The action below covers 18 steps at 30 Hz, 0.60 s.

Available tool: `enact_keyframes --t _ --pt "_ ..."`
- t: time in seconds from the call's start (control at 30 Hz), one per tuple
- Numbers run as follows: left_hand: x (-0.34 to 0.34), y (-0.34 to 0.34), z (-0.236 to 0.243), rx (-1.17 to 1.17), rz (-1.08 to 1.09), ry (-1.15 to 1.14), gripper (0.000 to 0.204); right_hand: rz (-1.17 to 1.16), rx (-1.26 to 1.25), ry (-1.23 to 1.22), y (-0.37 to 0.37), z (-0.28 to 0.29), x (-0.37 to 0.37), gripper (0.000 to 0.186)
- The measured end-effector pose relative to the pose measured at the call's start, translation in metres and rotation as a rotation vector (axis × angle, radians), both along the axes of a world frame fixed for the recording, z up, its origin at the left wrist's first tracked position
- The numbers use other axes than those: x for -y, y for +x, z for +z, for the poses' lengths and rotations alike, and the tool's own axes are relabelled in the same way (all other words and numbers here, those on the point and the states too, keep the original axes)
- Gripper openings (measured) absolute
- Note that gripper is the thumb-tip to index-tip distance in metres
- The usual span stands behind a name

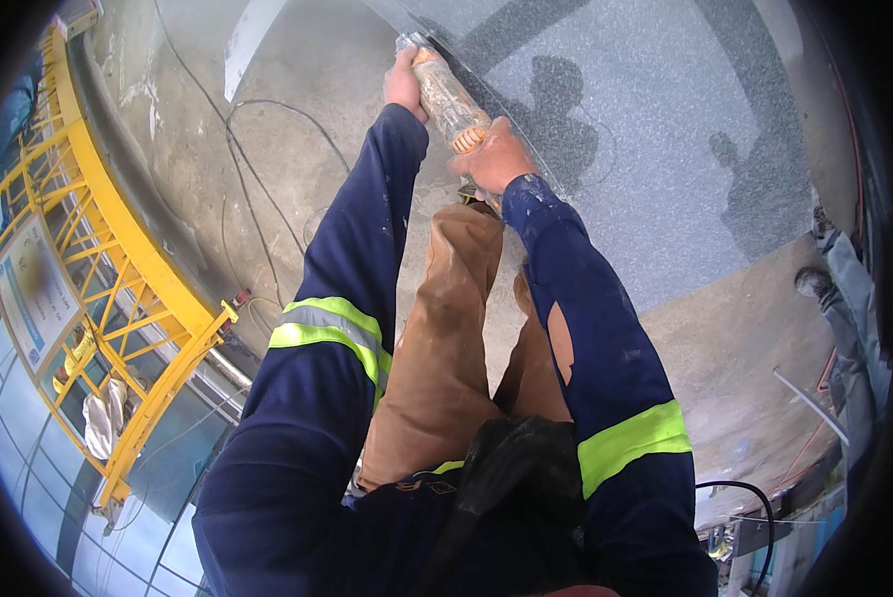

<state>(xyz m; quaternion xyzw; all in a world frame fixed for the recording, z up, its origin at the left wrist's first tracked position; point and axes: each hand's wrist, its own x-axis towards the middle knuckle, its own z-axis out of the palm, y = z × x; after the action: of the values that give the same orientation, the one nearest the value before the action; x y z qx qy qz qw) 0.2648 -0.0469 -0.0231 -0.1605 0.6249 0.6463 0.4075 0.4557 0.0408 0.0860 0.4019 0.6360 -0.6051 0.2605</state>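
In both hands I hold a long power tool (448, 99), which looks like an angle grinder. Its body seems wrapped in clear, dusty plastic, and orange vents show near the rear end. My left hand (403, 85) grips the front part by the head. Around the rear end, my right hand (496, 159) is closed. The tool lies slantwise along the edge of a speckled grey slab (655, 209). Whether a disc touches the slab cannot be made out.
Yellow metal lattice railing (133, 239) stands on the left, with blue glazing beyond it. Dark cables (242, 159) trail over the dusty concrete floor (317, 70). A pale strip (250, 45) lies at the upper left. Grey sheeting (849, 328) and a thin rod (810, 405) are at the right.
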Motion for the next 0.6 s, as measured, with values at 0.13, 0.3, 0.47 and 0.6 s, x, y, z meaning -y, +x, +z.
enact_keyframes --t 0.13,0.3,0.47,0.6 --pt "0.000 -0.003 -0.005 -0.002 0.025 0.015 0.044 0.014 0.009 -0.013 -0.004 -0.002 -0.003 0.086" --pt "0.003 0.015 0.002 -0.017 0.044 0.014 0.043 -0.019 -0.017 0.028 0.015 -0.002 0.007 0.082" --pt "0.003 0.031 0.010 -0.006 0.033 0.001 0.043 -0.055 -0.061 0.072 0.031 -0.003 0.012 0.081" --pt "0.002 0.041 0.013 -0.022 0.040 -0.006 0.043 -0.030 -0.043 0.095 0.042 -0.002 0.013 0.081"
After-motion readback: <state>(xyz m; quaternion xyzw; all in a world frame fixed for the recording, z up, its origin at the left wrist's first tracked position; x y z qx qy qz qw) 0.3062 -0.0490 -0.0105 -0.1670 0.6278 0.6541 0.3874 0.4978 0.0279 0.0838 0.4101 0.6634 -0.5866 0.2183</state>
